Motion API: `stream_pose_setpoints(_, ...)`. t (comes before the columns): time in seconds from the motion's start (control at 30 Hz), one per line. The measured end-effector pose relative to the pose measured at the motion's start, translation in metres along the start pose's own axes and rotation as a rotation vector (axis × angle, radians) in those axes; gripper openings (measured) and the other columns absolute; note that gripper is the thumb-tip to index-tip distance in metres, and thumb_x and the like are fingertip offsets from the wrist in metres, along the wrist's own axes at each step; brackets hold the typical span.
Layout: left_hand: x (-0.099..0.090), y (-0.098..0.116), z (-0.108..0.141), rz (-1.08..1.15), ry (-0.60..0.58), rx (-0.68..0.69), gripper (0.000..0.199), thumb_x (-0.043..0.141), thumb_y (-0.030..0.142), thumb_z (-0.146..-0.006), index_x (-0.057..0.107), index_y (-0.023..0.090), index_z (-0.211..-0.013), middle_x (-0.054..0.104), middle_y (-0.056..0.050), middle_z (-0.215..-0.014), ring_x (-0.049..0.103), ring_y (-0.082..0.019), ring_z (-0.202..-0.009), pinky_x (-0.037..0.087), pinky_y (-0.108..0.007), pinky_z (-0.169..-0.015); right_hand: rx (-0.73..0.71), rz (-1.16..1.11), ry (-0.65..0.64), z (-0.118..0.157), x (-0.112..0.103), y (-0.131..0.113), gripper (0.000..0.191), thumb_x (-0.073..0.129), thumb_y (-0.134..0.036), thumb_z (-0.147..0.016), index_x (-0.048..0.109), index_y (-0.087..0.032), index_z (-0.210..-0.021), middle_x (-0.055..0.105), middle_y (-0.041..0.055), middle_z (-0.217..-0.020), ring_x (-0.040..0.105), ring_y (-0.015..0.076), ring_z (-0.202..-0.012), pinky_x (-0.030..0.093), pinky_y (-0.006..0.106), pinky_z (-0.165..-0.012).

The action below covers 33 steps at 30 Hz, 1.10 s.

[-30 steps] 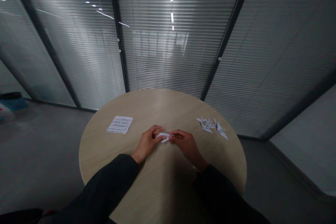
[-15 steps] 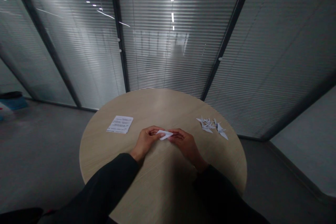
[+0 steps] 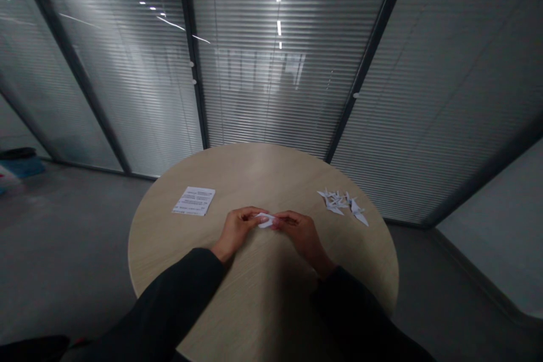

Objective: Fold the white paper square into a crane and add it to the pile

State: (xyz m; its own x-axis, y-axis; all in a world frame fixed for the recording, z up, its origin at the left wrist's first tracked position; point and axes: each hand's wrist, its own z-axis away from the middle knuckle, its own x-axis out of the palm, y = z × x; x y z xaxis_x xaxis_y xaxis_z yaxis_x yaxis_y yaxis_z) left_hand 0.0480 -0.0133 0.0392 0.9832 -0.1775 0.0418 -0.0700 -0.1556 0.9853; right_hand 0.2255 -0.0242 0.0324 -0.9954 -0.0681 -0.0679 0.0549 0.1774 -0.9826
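Observation:
A small folded piece of white paper (image 3: 266, 221) is held between my two hands over the middle of the round table. My left hand (image 3: 238, 228) pinches its left end between thumb and fingers. On the other side, my right hand (image 3: 300, 233) grips the right end, its fingertips covering that edge. Several folded paper cranes (image 3: 335, 201) lie in a loose group on the table, to the right of my right hand. Beyond my left hand rests a stack of printed paper sheets (image 3: 194, 201).
The round wooden table (image 3: 263, 167) stands close to a glass partition with blinds (image 3: 271, 107). A blue bin with a black rim (image 3: 21, 163) is on the floor at the far left. A pale wall (image 3: 500, 237) runs along the right.
My right hand's fingers have shifted slightly left and closed further over the paper's right end. Less of the paper shows, and its outline looks flatter.

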Motion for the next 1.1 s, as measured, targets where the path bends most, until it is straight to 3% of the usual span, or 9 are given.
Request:
stream_pose_setpoints(0.3,0.0,-0.007,-0.002,-0.05,0.019,0.054,0.028,0.071,0.039,-0.068,0.073,0.013,-0.076,0.072,-0.007,-0.073,0.061,-0.017,-0.068,0.045,-0.028,-0.066,-0.002,-0.007,-0.012,-0.001,0.0,0.009,0.034,0.076,-0.047,-0.067,0.072,-0.017,-0.081,0.074,0.007,-0.073,0.071,0.0232,-0.07,0.056,0.034,-0.07)
stream_pose_setpoints(0.43,-0.001,-0.009,0.0,-0.21,0.025,0.115,0.027,0.063,0.04,-0.076,0.07,0.013,-0.076,0.068,-0.005,-0.07,0.059,-0.016,-0.065,0.043,-0.026,-0.062,-0.042,0.094,-0.029,0.0,0.004,0.012,0.028,0.069,-0.046,-0.074,0.069,-0.019,-0.081,0.074,0.0051,-0.075,0.07,0.0215,-0.073,0.055,0.032,-0.071)
stream_pose_setpoints(0.57,-0.001,-0.005,0.005,-0.4,-0.04,0.184,0.026,0.054,0.036,-0.084,0.068,0.015,-0.079,0.067,-0.004,-0.072,0.059,-0.016,-0.068,0.042,-0.026,-0.064,-0.089,0.247,-0.074,0.003,0.007,0.012,0.02,0.062,-0.041,-0.081,0.064,-0.022,-0.084,0.071,0.0011,-0.074,0.068,0.0178,-0.071,0.053,0.028,-0.068)
stream_pose_setpoints(0.77,0.004,0.003,0.012,-0.496,-0.059,0.263,0.026,0.048,0.036,-0.088,0.063,0.017,-0.08,0.067,-0.005,-0.075,0.06,-0.017,-0.073,0.043,-0.027,-0.07,-0.142,0.313,-0.107,0.007,0.008,0.004,0.024,0.055,-0.042,-0.087,0.061,-0.021,-0.079,0.068,0.0005,-0.066,0.066,0.0155,-0.064,0.049,0.024,-0.062)
stream_pose_setpoints(0.9,0.005,0.0,0.011,-0.432,-0.045,0.217,0.024,0.052,0.04,-0.086,0.061,0.017,-0.084,0.066,-0.004,-0.077,0.06,-0.017,-0.073,0.044,-0.027,-0.07,-0.14,0.278,-0.097,0.007,0.007,0.004,0.023,0.055,-0.042,-0.086,0.061,-0.02,-0.079,0.068,0.0009,-0.066,0.066,0.0154,-0.062,0.05,0.024,-0.061)
stream_pose_setpoints(1.0,0.003,-0.004,0.007,-0.309,-0.121,0.12,0.03,0.056,0.045,-0.082,0.06,0.016,-0.087,0.066,-0.003,-0.076,0.059,-0.015,-0.065,0.045,-0.026,-0.063,-0.119,0.226,-0.082,0.006,0.006,0.004,0.021,0.057,-0.04,-0.084,0.061,-0.02,-0.078,0.069,0.0012,-0.066,0.066,0.0156,-0.061,0.05,0.024,-0.059)
stream_pose_setpoints(1.1,0.001,-0.006,0.003,-0.267,-0.171,0.052,0.034,0.058,0.05,-0.079,0.06,0.015,-0.078,0.062,-0.002,-0.066,0.054,-0.013,-0.055,0.041,-0.024,-0.055,-0.115,0.176,-0.071,0.007,0.007,0.002,0.023,0.059,-0.043,-0.083,0.061,-0.02,-0.077,0.07,0.0019,-0.067,0.067,0.016,-0.06,0.051,0.025,-0.058)
